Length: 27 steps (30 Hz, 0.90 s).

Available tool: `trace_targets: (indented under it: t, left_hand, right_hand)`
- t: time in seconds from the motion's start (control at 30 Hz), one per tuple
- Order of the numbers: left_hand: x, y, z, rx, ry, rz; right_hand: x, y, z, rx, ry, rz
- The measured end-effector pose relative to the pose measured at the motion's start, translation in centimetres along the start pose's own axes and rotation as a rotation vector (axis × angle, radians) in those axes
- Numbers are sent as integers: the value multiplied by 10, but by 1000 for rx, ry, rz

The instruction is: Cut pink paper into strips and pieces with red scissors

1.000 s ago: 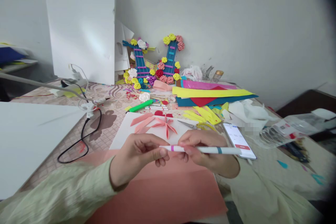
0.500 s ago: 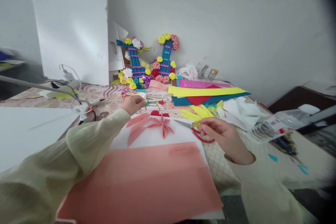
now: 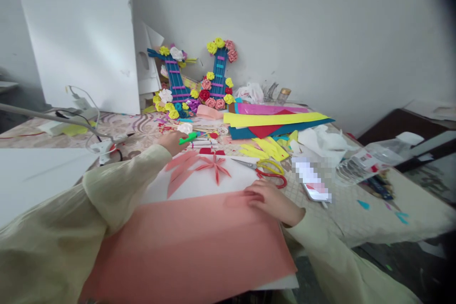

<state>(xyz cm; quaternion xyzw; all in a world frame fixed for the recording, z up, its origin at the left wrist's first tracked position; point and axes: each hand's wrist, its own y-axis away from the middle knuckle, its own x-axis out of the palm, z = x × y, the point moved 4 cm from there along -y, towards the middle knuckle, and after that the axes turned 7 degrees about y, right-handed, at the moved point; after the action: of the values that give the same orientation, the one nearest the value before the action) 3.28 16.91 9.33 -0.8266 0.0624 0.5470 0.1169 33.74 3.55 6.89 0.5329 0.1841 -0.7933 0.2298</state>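
Note:
My left hand (image 3: 173, 142) is stretched far forward and closed on a green marker (image 3: 189, 138), beside a row of other pens (image 3: 204, 143). My right hand (image 3: 268, 200) lies flat with fingers out on the top right corner of a big salmon paper sheet (image 3: 192, 247). That sheet covers part of a white sheet (image 3: 199, 183) carrying folded pink paper petals (image 3: 199, 166). Scissors with yellow and red handles (image 3: 267, 171) lie just beyond my right hand. A phone (image 3: 313, 185) sits to their right.
Two blue ladder-shaped crafts with paper roses (image 3: 194, 80) lean on the back wall. Stacked coloured sheets (image 3: 278, 123) and yellow strips (image 3: 267, 148) lie behind the scissors. A white board (image 3: 35, 171) and a cable with glue gun (image 3: 103, 145) are at left. Plastic packets (image 3: 370, 161) lie at right.
The white pen I held in both hands a second ago is gone from them. My left hand reached forward and closed on the green marker. My right hand left the scissors for the salmon sheet.

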Motion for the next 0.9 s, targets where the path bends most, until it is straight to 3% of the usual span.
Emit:
trace_targets:
  t: [0.23,0.4,0.57,0.67,0.8,0.9]
  left_hand:
    - [-40,42,-24,14,111,-102]
    - [-57,97,-45,9,147,-40]
    - [-47,161,-45,2,138,194]
    - [-31,190,-39,-2,110,310]
    - [-13,208,-30,-28,47,318]
    - [-6,211,-27,-2,37,297]
  right_hand:
    - [-2,0,0,33,-98,42]
    - [-24,-7,-6,62,-259,80]
    - [-53,-64,-39,138,-368,6]
    - [-48,-116,-58,192,-379,-17]
    - [-24,-165,-69,248,-345,-6]
    - [-19,-172,-72,264,-301,-88]
